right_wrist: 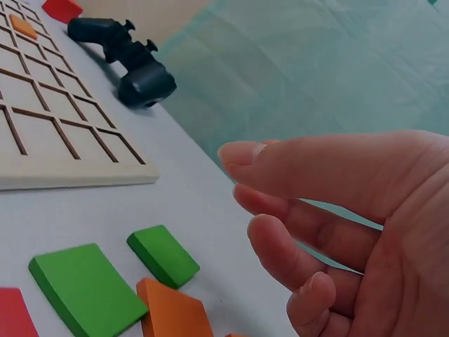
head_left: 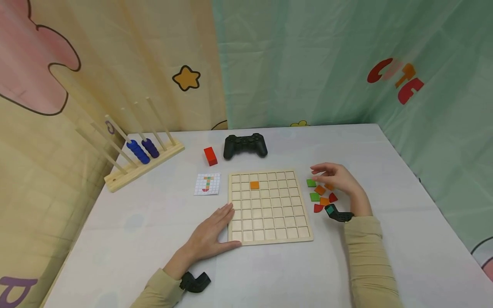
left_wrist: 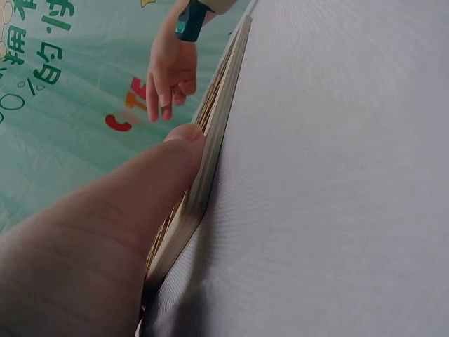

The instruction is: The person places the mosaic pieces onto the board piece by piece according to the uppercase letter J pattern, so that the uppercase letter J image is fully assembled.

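Note:
A wooden grid board lies flat, with one orange square tile in a cell of its upper part. My left hand rests at the board's lower-left corner, fingers fairly straight on its left edge. In the left wrist view, the thumb touches the board's near edge. Over the loose tiles right of the board hovers my right hand, fingers loosely bent, with nothing visible in its grasp. Below it lie green squares, orange squares and red rounded pieces.
Left of the board is a grid card printed with a coloured hook-shaped pattern. Behind stand a red block and a black game controller. A wooden peg rack with blue and purple beads occupies the back left. Curtains border the table.

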Demonstrator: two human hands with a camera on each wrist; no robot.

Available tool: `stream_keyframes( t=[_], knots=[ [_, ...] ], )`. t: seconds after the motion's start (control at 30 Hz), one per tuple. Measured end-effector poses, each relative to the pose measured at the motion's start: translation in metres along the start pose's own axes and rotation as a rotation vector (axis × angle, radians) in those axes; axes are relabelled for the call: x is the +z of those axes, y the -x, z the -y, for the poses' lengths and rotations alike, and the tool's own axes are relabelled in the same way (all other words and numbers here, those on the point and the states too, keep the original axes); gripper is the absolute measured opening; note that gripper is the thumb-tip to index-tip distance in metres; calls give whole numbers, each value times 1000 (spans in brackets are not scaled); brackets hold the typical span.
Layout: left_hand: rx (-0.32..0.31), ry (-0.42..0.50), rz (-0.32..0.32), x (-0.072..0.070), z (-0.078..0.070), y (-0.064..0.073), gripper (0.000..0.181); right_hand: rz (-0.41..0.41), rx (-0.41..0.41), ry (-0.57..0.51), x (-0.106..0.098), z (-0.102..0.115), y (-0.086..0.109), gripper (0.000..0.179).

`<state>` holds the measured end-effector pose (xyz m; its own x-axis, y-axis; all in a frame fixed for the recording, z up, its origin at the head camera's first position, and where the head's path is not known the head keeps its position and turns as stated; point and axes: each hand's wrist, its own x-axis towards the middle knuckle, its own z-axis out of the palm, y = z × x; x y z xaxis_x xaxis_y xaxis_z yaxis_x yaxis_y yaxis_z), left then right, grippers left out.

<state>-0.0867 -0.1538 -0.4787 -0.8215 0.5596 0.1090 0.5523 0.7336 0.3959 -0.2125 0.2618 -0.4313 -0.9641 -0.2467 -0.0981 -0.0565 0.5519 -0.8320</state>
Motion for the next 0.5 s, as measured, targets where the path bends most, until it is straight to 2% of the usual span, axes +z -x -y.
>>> stream_keyframes(
  t=[0.3, 0.5],
  knots=[
    [12, -6, -20, -1, 0, 0, 92, 14, 38, -6, -2, -12, 1, 47],
    [-1, 11, -3, 0, 0, 0, 93, 10, 57, 6, -1, -16, 2, 46]
  ],
)
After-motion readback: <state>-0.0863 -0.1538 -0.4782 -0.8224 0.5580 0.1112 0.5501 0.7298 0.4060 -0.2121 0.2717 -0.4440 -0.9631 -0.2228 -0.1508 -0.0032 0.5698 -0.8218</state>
